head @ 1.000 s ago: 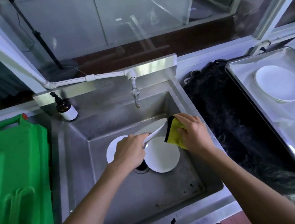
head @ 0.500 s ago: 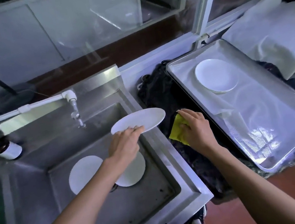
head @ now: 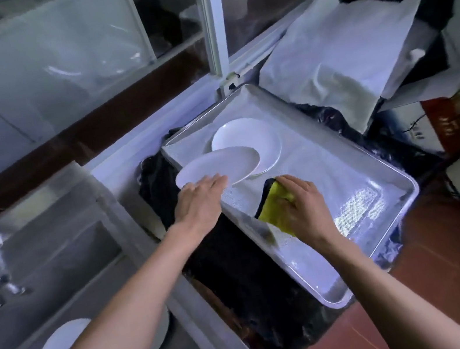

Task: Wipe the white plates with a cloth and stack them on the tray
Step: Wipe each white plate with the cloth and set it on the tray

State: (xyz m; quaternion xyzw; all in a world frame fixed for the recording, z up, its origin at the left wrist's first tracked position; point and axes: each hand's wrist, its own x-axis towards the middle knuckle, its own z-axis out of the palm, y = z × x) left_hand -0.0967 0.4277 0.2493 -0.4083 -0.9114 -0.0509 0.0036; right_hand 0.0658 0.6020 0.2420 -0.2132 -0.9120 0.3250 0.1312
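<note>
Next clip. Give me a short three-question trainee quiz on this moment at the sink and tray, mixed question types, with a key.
1. True or false: the left hand holds a white plate above the plate on the tray.
2. What does the right hand grip? A) bottle B) yellow cloth C) tap
3. Fill in: more plates wait in the ____.

Key: 1 true; 2 B; 3 sink. The held plate overlaps the tray plate but has not visibly been set down.

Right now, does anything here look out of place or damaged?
Nothing stands out. The left hand holds a white plate over the stacked plate on the tray; the right hand grips the yellow cloth.
</note>
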